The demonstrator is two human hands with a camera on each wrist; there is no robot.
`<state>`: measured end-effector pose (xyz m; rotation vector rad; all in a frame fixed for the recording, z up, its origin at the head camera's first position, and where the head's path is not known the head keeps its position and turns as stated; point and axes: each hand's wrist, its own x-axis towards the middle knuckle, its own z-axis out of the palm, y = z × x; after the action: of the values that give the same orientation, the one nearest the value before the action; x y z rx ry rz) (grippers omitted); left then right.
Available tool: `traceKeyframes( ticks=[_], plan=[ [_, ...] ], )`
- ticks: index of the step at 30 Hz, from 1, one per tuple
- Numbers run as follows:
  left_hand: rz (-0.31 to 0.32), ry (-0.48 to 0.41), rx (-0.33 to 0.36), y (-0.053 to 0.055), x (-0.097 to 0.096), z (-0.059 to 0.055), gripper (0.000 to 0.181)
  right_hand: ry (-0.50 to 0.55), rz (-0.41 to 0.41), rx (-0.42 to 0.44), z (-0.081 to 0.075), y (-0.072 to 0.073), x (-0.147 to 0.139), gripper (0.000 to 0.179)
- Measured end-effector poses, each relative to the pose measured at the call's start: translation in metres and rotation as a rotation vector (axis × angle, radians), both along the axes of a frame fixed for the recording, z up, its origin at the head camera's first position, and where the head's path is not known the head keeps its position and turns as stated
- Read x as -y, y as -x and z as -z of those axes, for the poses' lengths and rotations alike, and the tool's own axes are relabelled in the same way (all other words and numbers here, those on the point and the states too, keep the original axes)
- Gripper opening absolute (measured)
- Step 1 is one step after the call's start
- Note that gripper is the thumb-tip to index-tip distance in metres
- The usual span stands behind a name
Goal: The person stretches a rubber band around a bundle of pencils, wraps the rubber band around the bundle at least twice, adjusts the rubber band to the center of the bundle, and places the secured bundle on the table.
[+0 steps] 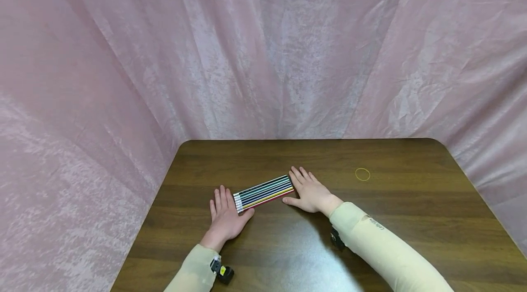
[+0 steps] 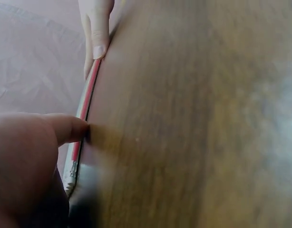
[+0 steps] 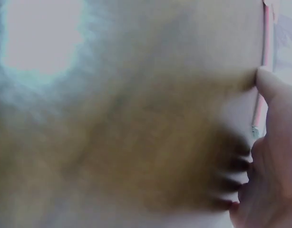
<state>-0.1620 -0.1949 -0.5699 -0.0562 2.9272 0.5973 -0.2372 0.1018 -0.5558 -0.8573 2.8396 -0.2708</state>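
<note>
Pencils (image 1: 266, 192) lie side by side in a flat row on the wooden table (image 1: 411, 200) in the head view, between the left hand (image 1: 225, 219) by the eraser ends and the right hand (image 1: 311, 195) at the opposite ends. Both hands lie spread, fingers extended, gripping nothing; a yellow rubber band (image 1: 362, 180) sits well apart, beyond the right hand. The left wrist view shows the red pencil (image 2: 91, 90) along the near edge, the left thumb seemingly touching it. The right wrist view is blurred, the right thumb beside that pencil. They should be light, stiff, smooth and apt to roll; squaring suits the ends, gripping the middle.
</note>
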Motion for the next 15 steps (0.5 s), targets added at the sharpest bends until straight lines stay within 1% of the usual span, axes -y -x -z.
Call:
traceKeyframes(
  ticks=[3, 4, 6, 7, 10, 12, 15],
  plan=[
    [0.015, -0.031, -0.026, -0.004, 0.002, -0.006, 0.111, 0.001, -0.031, 0.013, -0.009, 0.001, -0.001, 0.094],
    [0.025, -0.049, -0.045, -0.004, 0.002, -0.009, 0.111, 0.004, -0.041, 0.016, -0.013, 0.002, -0.002, 0.093],
    [0.055, -0.051, -0.083, -0.005, 0.003, -0.015, 0.111, 0.02, -0.064, 0.01, -0.02, 0.004, -0.002, 0.092],
    [0.077, -0.059, -0.116, -0.004, 0.003, -0.019, 0.111, 0.032, -0.076, 0.005, -0.024, 0.006, -0.001, 0.091],
    [0.141, -0.082, -0.197, 0.002, 0.0, -0.027, 0.108, 0.089, -0.117, -0.035, -0.031, 0.013, 0.003, 0.085],
    [0.177, -0.078, -0.221, 0.008, -0.002, -0.032, 0.104, 0.138, -0.154, -0.062, -0.034, 0.018, 0.007, 0.081],
    [0.219, -0.055, -0.221, 0.019, -0.007, -0.036, 0.098, 0.183, -0.197, -0.078, -0.037, 0.025, 0.014, 0.079]
  ],
)
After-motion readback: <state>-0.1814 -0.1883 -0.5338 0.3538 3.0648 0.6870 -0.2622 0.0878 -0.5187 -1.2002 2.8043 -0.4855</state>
